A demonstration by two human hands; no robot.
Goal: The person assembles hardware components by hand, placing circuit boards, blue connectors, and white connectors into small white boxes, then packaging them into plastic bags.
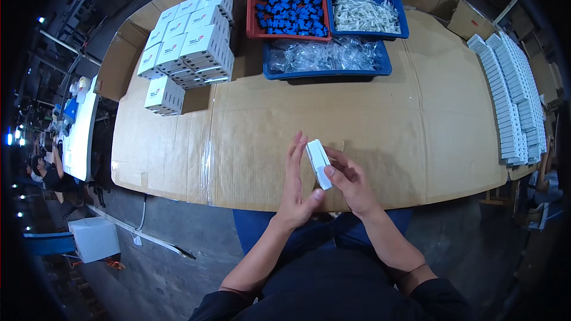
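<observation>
A small white oblong box (320, 164) is held tilted above the near part of the cardboard-covered table. My right hand (355, 186) grips it from the right, thumb on its near face and fingers behind its edge. On the other side, my left hand (292, 189) has its fingers stretched upward along the box. The left thumb is apart from those fingers, close to the box's lower end; whether it presses on it I cannot tell.
White printed cartons (172, 47) are stacked at the far left. A red tray (250, 24) of blue parts, a blue tray (395, 0) of white pieces and another blue tray (327, 74) of clear plastic bags stand at the back. Rows of white boxes (511, 107) line the right edge.
</observation>
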